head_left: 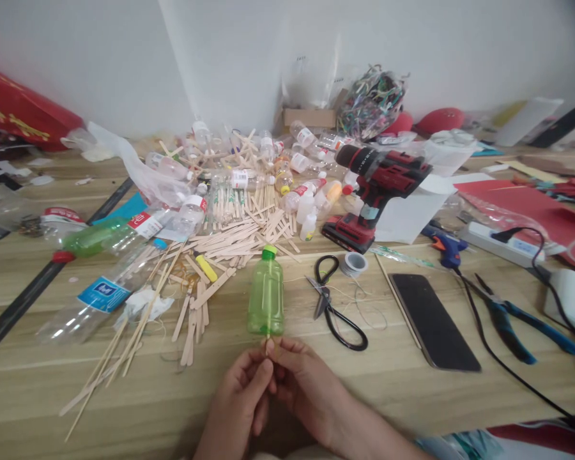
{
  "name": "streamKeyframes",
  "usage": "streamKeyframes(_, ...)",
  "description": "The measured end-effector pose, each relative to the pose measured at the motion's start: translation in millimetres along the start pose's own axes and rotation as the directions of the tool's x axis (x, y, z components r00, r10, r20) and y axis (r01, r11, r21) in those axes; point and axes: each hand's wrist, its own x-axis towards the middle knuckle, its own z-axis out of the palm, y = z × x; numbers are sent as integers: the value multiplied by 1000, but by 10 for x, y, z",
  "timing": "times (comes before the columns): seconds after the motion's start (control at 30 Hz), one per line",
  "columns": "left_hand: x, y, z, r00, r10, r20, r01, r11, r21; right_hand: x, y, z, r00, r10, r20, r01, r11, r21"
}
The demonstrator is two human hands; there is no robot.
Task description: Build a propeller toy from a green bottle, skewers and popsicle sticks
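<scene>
A small green clear plastic bottle [259, 300] with a bright green cap is in the middle, its base toward me. A thin wooden stick [268, 337] shows inside it lengthwise and comes out at the base. My left hand [243, 396] and my right hand [309, 380] meet just below the bottle, fingers closed together around the stick's near end. A small yellowish bit shows by the right thumb, too small to make out. Black-handled scissors [326, 300] lie partly open to the right, with a spool of thread [354, 264] behind them.
Wooden craft sticks [220, 244] and clear bottles [119, 291] crowd the left and back. A red cordless drill [371, 191] stands behind the scissors. On the right are a phone [434, 322], pliers [505, 316], a blue glue gun [449, 249], its cable and a power strip [503, 243].
</scene>
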Motion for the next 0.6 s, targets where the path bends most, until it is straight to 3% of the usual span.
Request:
streamKeyframes(0.07,10,1,-15,999,12,-40,-9,998,60,-5,3,-2,1000,-3,-23,3,999,31)
streamKeyframes(0.2,2,29,-23,1000,-10,-6,11,981,195,0,17,1,999,-6,-36,8,997,77)
streamKeyframes(0.37,-11,62,6,988,130,-84,-108,968,225,29,42,42,1000,-24,-15,26,991,134)
streamKeyframes(0.47,-7,50,28,952,255,-169,-198,934,297,61,66,60,999,-42,-10,43,983,179)
streamKeyframes(0.6,-1,22,57,865,450,-222,-336,848,411,115,110,62,999,-48,11,44,976,212)
